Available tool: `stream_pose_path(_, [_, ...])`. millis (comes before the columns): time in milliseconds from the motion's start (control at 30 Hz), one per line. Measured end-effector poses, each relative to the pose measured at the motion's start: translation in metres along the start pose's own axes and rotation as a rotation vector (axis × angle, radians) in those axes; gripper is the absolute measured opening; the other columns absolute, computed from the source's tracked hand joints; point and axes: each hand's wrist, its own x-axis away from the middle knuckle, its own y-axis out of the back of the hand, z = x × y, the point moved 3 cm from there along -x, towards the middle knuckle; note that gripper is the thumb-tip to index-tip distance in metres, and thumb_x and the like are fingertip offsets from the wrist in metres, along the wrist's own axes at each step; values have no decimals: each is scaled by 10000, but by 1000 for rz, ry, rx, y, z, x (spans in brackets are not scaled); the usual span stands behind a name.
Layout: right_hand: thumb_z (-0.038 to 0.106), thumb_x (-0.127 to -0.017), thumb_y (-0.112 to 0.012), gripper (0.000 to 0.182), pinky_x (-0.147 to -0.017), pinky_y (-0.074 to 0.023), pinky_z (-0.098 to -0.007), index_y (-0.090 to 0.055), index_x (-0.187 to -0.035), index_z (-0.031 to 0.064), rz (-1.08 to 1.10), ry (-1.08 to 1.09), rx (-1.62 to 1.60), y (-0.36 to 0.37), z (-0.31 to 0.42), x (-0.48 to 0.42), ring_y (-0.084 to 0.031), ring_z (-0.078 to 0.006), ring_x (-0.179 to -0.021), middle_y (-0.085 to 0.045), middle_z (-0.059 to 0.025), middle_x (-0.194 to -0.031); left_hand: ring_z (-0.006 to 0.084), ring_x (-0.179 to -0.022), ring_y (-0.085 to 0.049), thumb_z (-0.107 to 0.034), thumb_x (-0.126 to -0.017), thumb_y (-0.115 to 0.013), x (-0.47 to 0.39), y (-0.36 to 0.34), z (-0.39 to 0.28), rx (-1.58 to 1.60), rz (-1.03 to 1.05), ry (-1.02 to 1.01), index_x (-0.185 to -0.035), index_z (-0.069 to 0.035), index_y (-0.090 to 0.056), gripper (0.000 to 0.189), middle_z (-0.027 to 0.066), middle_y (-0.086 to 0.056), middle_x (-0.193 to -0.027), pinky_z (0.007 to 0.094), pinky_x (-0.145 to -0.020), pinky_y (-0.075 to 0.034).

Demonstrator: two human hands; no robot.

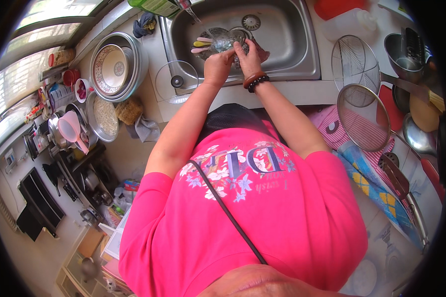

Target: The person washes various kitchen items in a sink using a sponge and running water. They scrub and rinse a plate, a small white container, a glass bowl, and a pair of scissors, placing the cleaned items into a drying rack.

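Note:
Both of my hands meet over the near side of a stainless steel sink [282,44]. My left hand [218,68] has its fingers curled at the near edge of a clear, shiny item [223,43]; whether it is glass or thin plastic cannot be made out. My right hand [248,55], with bracelets at its wrist, grips the same item from the right. Water runs onto it from a faucet [184,4]. Beneath and around it lie dark patterned dishes, partly hidden, and several spoons with pink and yellow handles [202,43]. A reddish-brown piece [262,54] shows beside my right hand.
A glass lid [176,80] overlaps the sink's left rim. Stacked basins and a patterned bowl [109,68] stand to the left, near a brown scrubber [129,110]. On the right are wire strainers [356,63], a ladle [418,133] and cloths [371,182]. A green bottle [152,6] lies behind.

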Motion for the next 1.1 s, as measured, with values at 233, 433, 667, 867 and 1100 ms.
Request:
stream_pose_path(233, [117,-765,-541,412,-612,-493,-279,-509,-1164,23,110,-228,-297,-4,-41,-15,-600,-150,-703,-620,-117,-891,246,-750,-640,-238,-769,-660,5,10,1,61,-16,-86,-963,-174,-670,205,71,-662,-830,324,-658,-504])
stream_pose_path(433, [124,-897,-461,244,-557,-562,-284,-565,-1083,6,189,-417,-556,8,-22,-16,-623,-162,-785,-592,-86,-954,227,-937,-611,-158,-801,-658,4,37,38,425,-392,175,-1161,-40,-535,398,138,-614,-1056,292,-767,-487])
stream_pose_path(667, [237,-908,-488,273,-675,-522,-340,-623,-979,11,217,-159,-237,-1,-37,-29,-628,-224,-761,-643,-112,-847,308,-1184,-438,-312,-960,-366,6,5,35,1688,210,814,-1312,-100,-361,410,129,-433,-1285,575,-938,-402])
stream_pose_path(867, [176,-866,-523,208,-776,-461,-384,-590,-1042,87,36,300,216,16,12,-36,-575,-305,-897,-617,-122,-974,359,-1207,-400,-309,-966,-320,12,-2,46,1882,137,667,-1303,-96,-365,401,105,-401,-1329,632,-956,-355])
stream_pose_path(1100, [133,-798,-585,160,-783,-471,-404,-551,-951,102,278,576,552,0,46,-18,-518,-268,-997,-581,-89,-921,354,-1219,-385,-316,-972,-300,11,-5,37,1771,129,692,-1299,-87,-367,405,88,-353,-1355,612,-939,-372])
